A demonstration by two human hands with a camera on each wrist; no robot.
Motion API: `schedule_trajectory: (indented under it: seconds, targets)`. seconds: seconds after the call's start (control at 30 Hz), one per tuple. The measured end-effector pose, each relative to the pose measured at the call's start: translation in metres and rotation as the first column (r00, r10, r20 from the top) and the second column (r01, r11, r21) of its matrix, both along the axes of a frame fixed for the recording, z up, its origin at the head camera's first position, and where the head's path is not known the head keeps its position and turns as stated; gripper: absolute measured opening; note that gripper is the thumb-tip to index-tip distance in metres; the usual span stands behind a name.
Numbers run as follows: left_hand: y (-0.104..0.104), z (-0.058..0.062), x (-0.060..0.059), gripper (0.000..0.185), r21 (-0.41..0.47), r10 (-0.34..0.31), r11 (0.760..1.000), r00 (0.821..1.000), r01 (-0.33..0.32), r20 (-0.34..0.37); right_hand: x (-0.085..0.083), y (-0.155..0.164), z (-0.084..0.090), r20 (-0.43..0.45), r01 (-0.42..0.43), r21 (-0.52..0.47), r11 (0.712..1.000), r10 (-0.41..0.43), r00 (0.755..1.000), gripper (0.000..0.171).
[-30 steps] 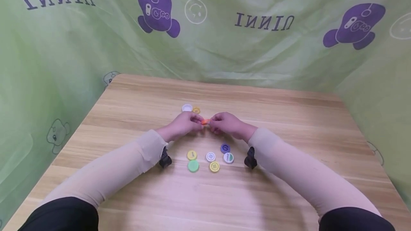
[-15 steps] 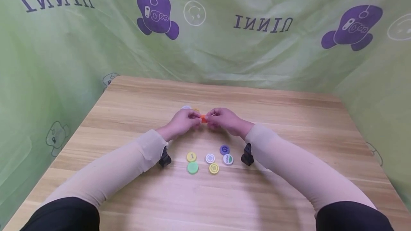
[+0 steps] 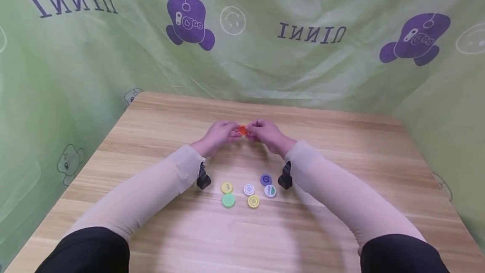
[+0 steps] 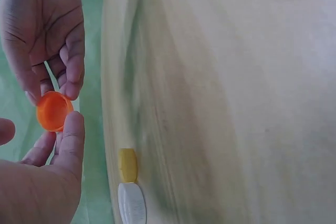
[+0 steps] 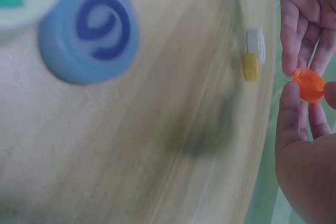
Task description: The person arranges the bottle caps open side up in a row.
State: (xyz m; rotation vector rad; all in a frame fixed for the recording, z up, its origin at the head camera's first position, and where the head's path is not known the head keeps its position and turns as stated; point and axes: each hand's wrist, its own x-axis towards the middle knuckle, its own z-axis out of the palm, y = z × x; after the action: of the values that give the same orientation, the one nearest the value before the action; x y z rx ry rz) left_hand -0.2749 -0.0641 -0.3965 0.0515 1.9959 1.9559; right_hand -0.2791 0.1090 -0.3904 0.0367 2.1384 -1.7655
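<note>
An orange bottle cap (image 3: pixel 243 130) is held up over the far part of the table, between the fingertips of both hands. My left hand (image 3: pixel 221 133) pinches its left side; my right hand (image 3: pixel 266 133) pinches the right side. The left wrist view looks into the cap's hollow inside, with the right hand's fingers on the rim opposite. Below the hands lie a yellow cap (image 4: pixel 127 165) and a white cap (image 4: pixel 132 203), side by side on the table. In the head view the hands hide these two.
Nearer the body, several caps lie on the wooden table (image 3: pixel 182 231): a yellow one (image 3: pixel 227 187), a green one (image 3: pixel 228 200), a white one (image 3: pixel 249 189), a patterned yellow one (image 3: pixel 253 201), a blue one (image 3: pixel 266 180) and a white-green one (image 3: pixel 270 191). A green curtain (image 3: pixel 257 66) hangs behind.
Both hands have moved up and away from the body with the orange cap, whose round face has turned into view. The white and yellow caps at the back have become hidden behind the hands.
</note>
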Motion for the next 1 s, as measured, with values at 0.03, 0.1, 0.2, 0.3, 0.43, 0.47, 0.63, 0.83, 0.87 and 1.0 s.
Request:
schedule_trajectory:
  seconds: [0.03,0.1,0.2,0.3,0.43,0.47,0.63,0.83,0.87,1.0]
  targets:
    - [0.001,0.001,-0.001,0.034,0.018,0.007,1.0,1.0,-0.007,0.014,-0.002,0.001,0.0,-0.004,0.011,-0.007,1.0,-0.011,1.0,0.018]
    - [0.003,0.002,-0.003,0.034,0.034,0.013,0.999,1.0,-0.014,0.029,-0.004,0.002,-0.001,-0.003,0.034,-0.024,0.999,-0.034,0.999,0.018]
    - [0.005,0.003,-0.006,0.035,0.036,0.013,0.999,0.999,-0.014,0.04,-0.007,0.003,-0.001,0.0,0.061,-0.033,0.998,-0.061,0.998,0.02]
    - [0.007,0.002,-0.011,0.036,0.042,0.006,0.999,0.999,-0.009,0.053,-0.009,0.004,-0.002,0.009,0.081,-0.037,0.996,-0.081,0.997,0.022]
    - [0.008,-0.001,-0.016,0.034,0.029,0.006,1.0,0.997,-0.009,0.074,-0.011,0.004,-0.006,0.014,0.074,-0.04,0.996,-0.073,0.997,0.026]
    - [0.008,-0.001,-0.017,0.033,0.017,0.003,1.0,0.997,-0.004,0.075,-0.011,0.004,-0.007,0.015,0.066,-0.035,0.997,-0.066,0.998,0.027]
    - [0.007,-0.004,-0.016,0.04,-0.074,-0.019,0.997,0.997,0.025,0.075,-0.011,0.005,-0.014,0.058,0.037,-0.011,0.999,-0.036,0.998,0.028]
    - [0.007,-0.004,-0.01,0.038,-0.17,-0.063,0.983,0.997,0.069,0.041,-0.01,0.004,-0.022,0.103,0.028,-0.03,0.999,-0.024,0.994,0.027]
    - [0.008,-0.004,-0.009,0.036,-0.17,-0.065,0.983,0.997,0.071,0.04,-0.01,0.004,-0.022,0.106,0.025,-0.032,0.999,-0.022,0.994,0.027]
    - [0.01,-0.004,-0.007,0.031,-0.159,-0.07,0.984,0.996,0.077,0.047,-0.01,0.004,-0.025,0.122,0.023,-0.025,0.999,-0.02,0.992,0.027]
